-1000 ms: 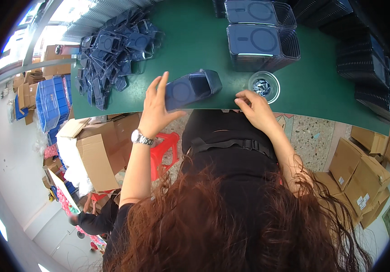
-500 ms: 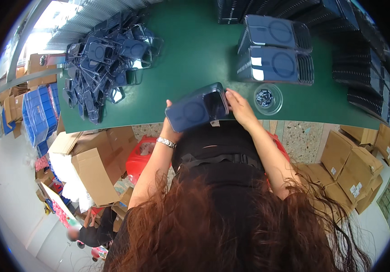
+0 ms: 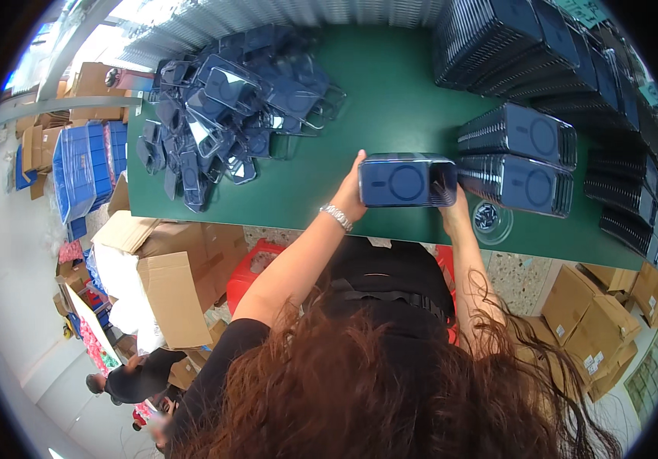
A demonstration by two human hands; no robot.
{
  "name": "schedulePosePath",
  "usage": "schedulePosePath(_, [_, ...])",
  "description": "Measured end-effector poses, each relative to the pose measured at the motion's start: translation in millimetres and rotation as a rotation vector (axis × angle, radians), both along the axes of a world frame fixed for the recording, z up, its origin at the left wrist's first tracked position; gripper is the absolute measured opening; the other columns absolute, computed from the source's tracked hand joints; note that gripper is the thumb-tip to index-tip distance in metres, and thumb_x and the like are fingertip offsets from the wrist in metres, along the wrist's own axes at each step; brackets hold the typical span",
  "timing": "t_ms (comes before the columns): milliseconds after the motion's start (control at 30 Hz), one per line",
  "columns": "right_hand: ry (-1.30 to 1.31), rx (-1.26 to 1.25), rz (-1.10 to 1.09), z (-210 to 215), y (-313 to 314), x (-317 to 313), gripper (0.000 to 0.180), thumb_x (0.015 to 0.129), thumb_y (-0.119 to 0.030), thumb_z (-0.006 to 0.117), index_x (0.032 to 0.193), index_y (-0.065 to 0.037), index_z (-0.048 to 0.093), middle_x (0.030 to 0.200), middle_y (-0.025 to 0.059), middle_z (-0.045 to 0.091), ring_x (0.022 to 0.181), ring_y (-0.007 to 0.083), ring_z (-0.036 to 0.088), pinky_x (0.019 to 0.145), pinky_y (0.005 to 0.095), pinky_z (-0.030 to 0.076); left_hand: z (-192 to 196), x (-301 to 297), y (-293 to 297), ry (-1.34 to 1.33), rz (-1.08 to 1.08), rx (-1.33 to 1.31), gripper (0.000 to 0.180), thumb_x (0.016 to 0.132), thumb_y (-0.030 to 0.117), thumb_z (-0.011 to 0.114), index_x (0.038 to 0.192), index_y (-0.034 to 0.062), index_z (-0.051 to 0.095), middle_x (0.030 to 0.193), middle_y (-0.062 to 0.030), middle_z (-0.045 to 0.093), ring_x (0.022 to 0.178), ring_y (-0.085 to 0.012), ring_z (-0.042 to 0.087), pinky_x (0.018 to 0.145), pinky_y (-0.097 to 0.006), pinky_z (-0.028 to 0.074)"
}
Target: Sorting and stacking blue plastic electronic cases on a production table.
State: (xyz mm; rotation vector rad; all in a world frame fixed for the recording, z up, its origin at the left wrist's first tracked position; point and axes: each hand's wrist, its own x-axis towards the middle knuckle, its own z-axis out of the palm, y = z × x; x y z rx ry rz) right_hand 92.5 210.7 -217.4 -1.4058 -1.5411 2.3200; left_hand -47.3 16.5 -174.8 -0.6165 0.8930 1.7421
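Note:
A dark blue phone case [image 3: 395, 182] with a ring on its back and clear edges lies level between my hands above the front of the green table. Layered edges show at its right end; I cannot tell how many cases are nested there. My left hand [image 3: 350, 196] grips its left end, the fingers partly hidden. At the other end my right hand [image 3: 457, 213] is closed round the lower corner. Close by on the right stand two rows of nested phone cases, a near row [image 3: 524, 186] and a far row [image 3: 528, 136].
A loose heap of phone cases [image 3: 226, 96] covers the table's left part. A clear round dish [image 3: 491, 223] with small pieces sits beside my right hand. Tall case stacks [image 3: 497, 38] fill the right back. Cardboard boxes [image 3: 585, 321] and a blue crate [image 3: 83, 172] stand beyond the table.
The phone case has turned from a tilt to level and moved up and right, toward the near row of cases. Both hands moved with it. The whole view has shifted too.

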Motion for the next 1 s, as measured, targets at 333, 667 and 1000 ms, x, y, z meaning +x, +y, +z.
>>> schedulePosePath(333, [-0.169, 0.462, 0.109, 71, 13, 64, 0.037, 0.102, -0.032, 0.055, 0.106, 0.003, 0.069, 0.096, 0.0091, 0.073, 0.088, 0.0163, 0.068, 0.073, 0.0290, 0.055, 105, -138, -84, 1.941, -0.680, -0.764, 0.040, 0.084, 0.011, 0.068, 0.123, 0.0016, 0.062, 0.123, -0.0158, 0.064, 0.113, -0.0289, 0.061, 0.100, -0.038, 0.046])
schedulePosePath(667, [-0.518, 1.254, 0.627, 35, 69, 125, 0.045, 0.088, -0.009, 0.064, 0.131, 0.000, 0.054, 0.132, 0.0252, 0.053, 0.122, 0.0438, 0.050, 0.099, 0.0470, 0.043, 103, -306, -152, 2.362, -1.765, -1.220, 0.105, 0.067, 0.002, 0.071, 0.157, 0.0208, 0.021, 0.160, -0.0048, 0.029, 0.149, -0.0277, 0.025, 0.120, -0.050, 0.023])
schedulePosePath(1000, [-0.492, 1.184, 0.636, 28, 74, 109, 0.050, 0.083, -0.009, 0.067, 0.131, -0.002, 0.053, 0.124, 0.0261, 0.059, 0.113, 0.0460, 0.057, 0.094, 0.0486, 0.045, 103, -355, -143, 2.395, -1.676, -0.620, 0.104, 0.060, 0.012, 0.076, 0.154, 0.0154, 0.031, 0.142, -0.0099, 0.045, 0.124, -0.0291, 0.048, 0.109, -0.041, 0.038])
